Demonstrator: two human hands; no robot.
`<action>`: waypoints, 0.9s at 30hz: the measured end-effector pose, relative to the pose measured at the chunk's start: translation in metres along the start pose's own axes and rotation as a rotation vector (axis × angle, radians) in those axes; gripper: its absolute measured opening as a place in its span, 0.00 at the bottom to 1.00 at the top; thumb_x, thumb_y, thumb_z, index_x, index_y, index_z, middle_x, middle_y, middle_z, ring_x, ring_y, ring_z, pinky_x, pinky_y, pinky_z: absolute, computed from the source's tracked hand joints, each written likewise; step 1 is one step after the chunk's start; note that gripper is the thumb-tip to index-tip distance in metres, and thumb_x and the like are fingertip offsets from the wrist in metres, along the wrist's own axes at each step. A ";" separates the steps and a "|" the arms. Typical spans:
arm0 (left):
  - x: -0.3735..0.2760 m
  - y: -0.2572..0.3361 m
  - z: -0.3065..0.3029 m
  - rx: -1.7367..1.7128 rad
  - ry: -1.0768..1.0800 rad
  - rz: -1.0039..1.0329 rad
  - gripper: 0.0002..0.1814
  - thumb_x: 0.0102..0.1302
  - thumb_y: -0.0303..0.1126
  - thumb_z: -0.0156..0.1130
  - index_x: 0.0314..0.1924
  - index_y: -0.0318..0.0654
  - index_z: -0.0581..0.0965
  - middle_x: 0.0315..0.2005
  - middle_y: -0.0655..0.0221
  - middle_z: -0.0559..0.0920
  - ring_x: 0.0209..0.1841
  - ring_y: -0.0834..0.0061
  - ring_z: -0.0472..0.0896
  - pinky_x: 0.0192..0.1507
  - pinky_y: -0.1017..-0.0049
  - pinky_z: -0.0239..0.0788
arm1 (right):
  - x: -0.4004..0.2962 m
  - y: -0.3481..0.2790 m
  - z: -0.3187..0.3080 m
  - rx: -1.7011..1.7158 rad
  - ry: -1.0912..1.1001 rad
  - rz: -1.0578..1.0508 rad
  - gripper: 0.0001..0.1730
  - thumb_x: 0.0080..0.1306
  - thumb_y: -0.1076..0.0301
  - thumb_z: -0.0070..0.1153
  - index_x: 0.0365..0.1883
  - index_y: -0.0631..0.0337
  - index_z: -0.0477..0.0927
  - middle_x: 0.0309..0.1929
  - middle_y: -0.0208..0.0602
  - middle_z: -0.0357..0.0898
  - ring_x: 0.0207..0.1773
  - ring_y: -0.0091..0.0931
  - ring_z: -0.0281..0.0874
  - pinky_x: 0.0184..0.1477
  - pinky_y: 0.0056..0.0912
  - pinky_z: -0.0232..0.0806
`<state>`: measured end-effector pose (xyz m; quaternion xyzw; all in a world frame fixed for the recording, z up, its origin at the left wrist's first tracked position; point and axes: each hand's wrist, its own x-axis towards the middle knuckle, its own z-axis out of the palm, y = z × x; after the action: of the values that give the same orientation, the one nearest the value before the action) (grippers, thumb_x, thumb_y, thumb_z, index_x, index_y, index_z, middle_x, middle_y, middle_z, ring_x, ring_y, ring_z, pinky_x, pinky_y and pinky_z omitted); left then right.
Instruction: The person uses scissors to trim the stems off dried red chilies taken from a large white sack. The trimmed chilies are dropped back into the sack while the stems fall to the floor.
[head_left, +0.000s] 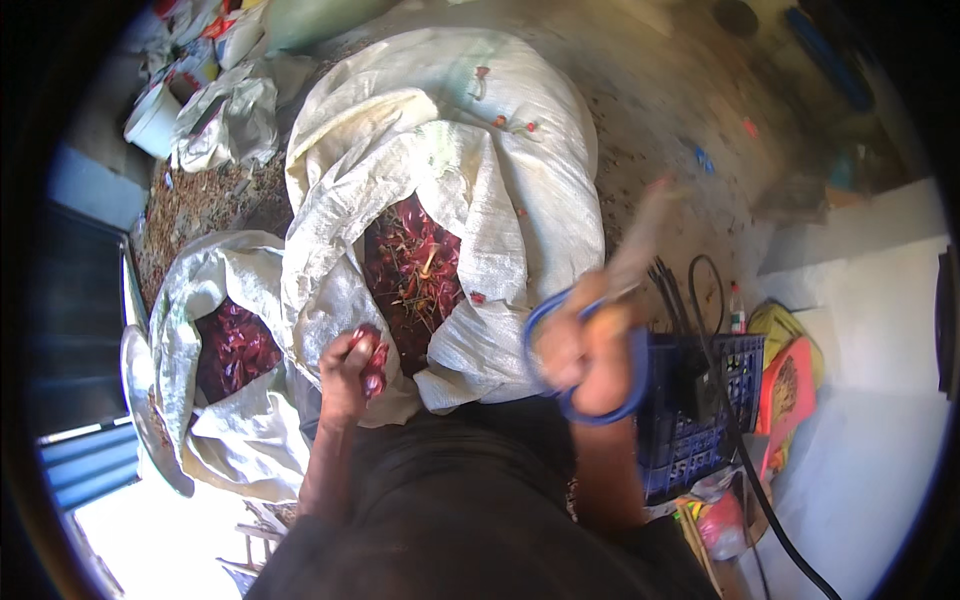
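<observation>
Several glossy dried red chillies (373, 373) are gripped in my left hand (343, 375), at the near left lip of a large white woven sack (315, 262). Inside that sack's mouth lie dark red chillies and pale stems (412, 270). My right hand (570, 349) is blurred by motion and holds large scissors (641, 240) with blue loop handles. Their blades point away and to the right, above the floor beyond the sack's right side; the blur hides how far apart they are. A smaller white sack (244, 442) at the left also contains dark red chillies (236, 349).
To my right stands a blue plastic crate (675, 465) with a black cable (739, 442) running past it. A red scoop-like container (787, 390) and a small bottle (736, 311) are beyond. Debris litters the floor (202, 199); a white bucket (154, 120) lies tilted at the far left.
</observation>
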<state>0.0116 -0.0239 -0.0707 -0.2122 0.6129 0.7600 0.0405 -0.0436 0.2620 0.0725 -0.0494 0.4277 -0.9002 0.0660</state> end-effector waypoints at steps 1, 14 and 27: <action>-0.014 -0.002 -0.003 -0.137 0.021 -0.010 0.14 0.68 0.37 0.67 0.47 0.36 0.80 0.30 0.71 0.82 0.27 0.83 0.76 0.28 0.82 0.67 | 0.013 -0.017 0.010 -0.050 -0.003 -0.093 0.17 0.70 0.55 0.59 0.35 0.59 0.71 0.19 0.20 0.66 0.17 0.12 0.61 0.18 0.16 0.51; 0.000 0.023 0.006 -0.320 -0.335 0.036 0.11 0.68 0.36 0.67 0.42 0.35 0.80 0.31 0.72 0.82 0.30 0.83 0.77 0.36 0.80 0.69 | -0.007 0.072 0.007 -1.342 -0.405 0.098 0.35 0.52 0.42 0.73 0.43 0.62 0.77 0.28 0.37 0.77 0.29 0.37 0.77 0.32 0.39 0.67; 0.002 0.022 -0.008 -0.497 -0.550 -0.139 0.17 0.63 0.37 0.70 0.42 0.29 0.80 0.27 0.66 0.81 0.26 0.77 0.77 0.30 0.77 0.68 | -0.007 0.081 0.006 -1.525 -0.630 0.054 0.39 0.56 0.31 0.62 0.40 0.64 0.77 0.32 0.45 0.80 0.36 0.44 0.81 0.39 0.45 0.71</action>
<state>0.0050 -0.0373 -0.0527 -0.0446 0.3601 0.9097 0.2020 -0.0297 0.2076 0.0133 -0.3206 0.8838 -0.3045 0.1527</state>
